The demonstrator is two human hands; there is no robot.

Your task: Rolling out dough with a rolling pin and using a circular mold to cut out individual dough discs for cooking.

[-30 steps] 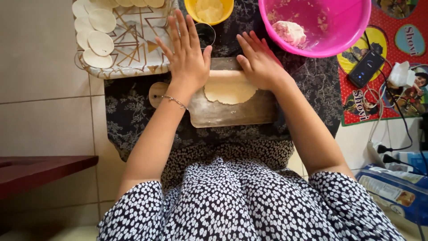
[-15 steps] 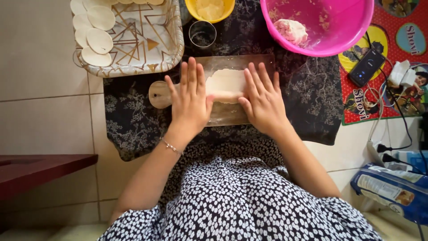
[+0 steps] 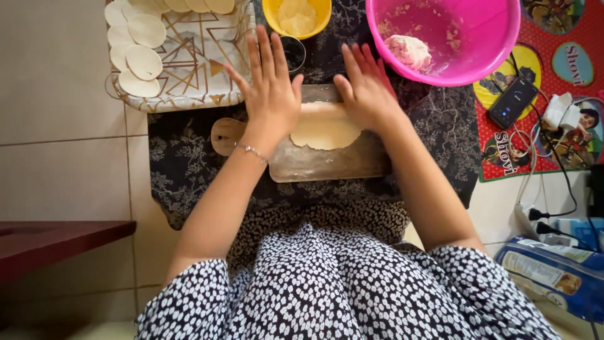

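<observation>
Both hands flat, fingers spread: left hand (image 3: 270, 94) and right hand (image 3: 365, 94) press on a rolling pin, mostly hidden under the palms. The flat pale dough sheet (image 3: 325, 131) lies between them on the wooden paddle-shaped board (image 3: 314, 162), so pressure spreads evenly.

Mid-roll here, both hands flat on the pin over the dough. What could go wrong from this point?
1. The dough sheet already reaches the near part of the wooden board; more rolling may push it over the edge onto the dark cloth.
2. The left hand and right hand are close to the small dark cup; a long forward stroke could knock it.
3. Uneven pressure could thin or tear the sheet.
</observation>
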